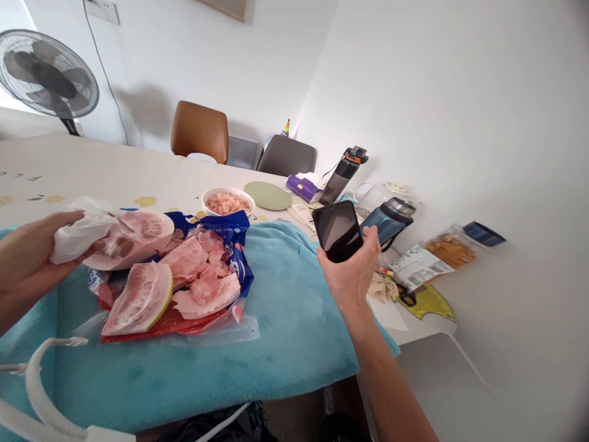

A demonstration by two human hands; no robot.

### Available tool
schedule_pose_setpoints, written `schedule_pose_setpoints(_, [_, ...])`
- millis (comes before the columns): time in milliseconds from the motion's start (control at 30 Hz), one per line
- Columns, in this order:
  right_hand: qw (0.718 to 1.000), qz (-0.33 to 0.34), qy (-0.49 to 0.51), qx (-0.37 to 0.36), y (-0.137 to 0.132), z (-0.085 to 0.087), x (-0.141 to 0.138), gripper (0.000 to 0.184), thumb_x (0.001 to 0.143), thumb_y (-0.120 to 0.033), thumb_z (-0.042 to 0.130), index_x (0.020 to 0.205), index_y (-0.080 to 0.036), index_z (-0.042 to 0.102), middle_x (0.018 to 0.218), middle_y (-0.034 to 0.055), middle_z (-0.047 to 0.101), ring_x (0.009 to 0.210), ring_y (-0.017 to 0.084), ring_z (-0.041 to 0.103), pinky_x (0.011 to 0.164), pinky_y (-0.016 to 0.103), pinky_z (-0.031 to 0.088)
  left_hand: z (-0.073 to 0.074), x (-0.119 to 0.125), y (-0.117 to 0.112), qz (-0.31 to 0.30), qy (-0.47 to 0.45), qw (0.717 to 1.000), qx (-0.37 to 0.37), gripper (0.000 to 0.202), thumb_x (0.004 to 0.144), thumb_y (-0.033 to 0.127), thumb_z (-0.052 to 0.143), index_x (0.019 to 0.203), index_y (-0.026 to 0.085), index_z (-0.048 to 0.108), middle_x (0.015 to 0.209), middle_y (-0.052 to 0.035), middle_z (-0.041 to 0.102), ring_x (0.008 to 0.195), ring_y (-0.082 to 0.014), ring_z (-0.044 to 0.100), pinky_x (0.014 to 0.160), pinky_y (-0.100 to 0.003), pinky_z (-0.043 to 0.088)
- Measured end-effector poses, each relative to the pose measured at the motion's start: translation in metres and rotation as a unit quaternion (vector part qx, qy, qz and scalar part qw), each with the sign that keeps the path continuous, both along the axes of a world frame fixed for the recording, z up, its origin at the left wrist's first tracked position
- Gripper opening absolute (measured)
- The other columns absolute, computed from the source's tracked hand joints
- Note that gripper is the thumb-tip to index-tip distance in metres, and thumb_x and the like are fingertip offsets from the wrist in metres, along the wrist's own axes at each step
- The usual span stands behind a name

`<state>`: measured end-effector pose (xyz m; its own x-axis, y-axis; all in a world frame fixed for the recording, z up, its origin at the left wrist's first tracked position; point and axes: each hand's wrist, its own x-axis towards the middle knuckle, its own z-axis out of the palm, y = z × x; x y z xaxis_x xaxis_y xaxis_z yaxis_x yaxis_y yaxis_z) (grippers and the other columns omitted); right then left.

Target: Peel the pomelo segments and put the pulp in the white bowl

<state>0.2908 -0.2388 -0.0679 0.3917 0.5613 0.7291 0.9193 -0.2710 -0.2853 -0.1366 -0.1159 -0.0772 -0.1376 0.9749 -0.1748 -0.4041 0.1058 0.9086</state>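
My left hand [43,258] is closed around a crumpled white tissue [85,230], at the left above the teal towel [294,307]. In my right hand [352,270] is a black smartphone [338,230] with a dark screen, held above the towel's right side. Beside the tissue lies a piece of pomelo rind [138,239] with pink-white pith. A pomelo wedge [138,298] with a green edge sits in front of it. Peeled pink membranes [207,276] are heaped next to both, on a blue and red plastic bag [243,245] spread over the towel.
Behind the bag stands a white bowl of pink pulp [227,202] beside a green round mat [267,195]. Along the wall are a purple tissue box [304,187], a dark bottle [340,178], a blue flask [389,221], a snack jar [453,245] and a yellow fly swatter [432,304].
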Motion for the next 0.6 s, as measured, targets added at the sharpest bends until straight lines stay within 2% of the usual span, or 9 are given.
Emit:
schedule_pose_setpoints(267, [0.999, -0.009, 0.007, 0.04, -0.006, 0.012, -0.032, 0.09, 0.071, -0.039, 0.066, 0.143, -0.016, 0.016, 0.131, 0.0198, 0.048, 0.123, 0.038, 0.047, 0.1, 0.055, 0.038, -0.004, -0.005, 0.002, -0.026, 0.0, 1.0, 0.012, 0.025, 0.073, 0.002, 0.053, 0.091, 0.014, 0.066, 0.07, 0.0006, 0.069, 0.052, -0.0117, 0.065, 0.05, -0.019, 0.058])
schedule_pose_setpoints(533, [0.997, 0.006, 0.037, 0.064, -0.01, 0.014, -0.042, 0.084, 0.069, -0.039, 0.07, 0.138, -0.017, 0.027, 0.127, 0.018, 0.05, 0.119, 0.035, 0.05, 0.099, 0.05, 0.04, -0.006, -0.005, 0.003, -0.033, 0.006, 0.999, 0.013, 0.025, 0.071, 0.005, 0.056, 0.092, 0.013, 0.067, 0.072, -0.0003, 0.07, 0.051, -0.0125, 0.065, 0.048, -0.02, 0.057])
schedule_pose_setpoints(600, [0.997, 0.005, 0.045, 0.055, -0.012, 0.016, -0.043, 0.081, 0.069, -0.04, 0.069, 0.135, -0.017, 0.03, 0.124, 0.018, 0.051, 0.116, 0.036, 0.051, 0.097, 0.051, 0.041, -0.004, -0.005, 0.003, -0.029, -0.003, 1.0, -0.007, 0.027, 0.07, 0.004, 0.056, 0.093, 0.013, 0.067, 0.073, -0.0006, 0.07, 0.052, -0.0129, 0.065, 0.049, -0.021, 0.058])
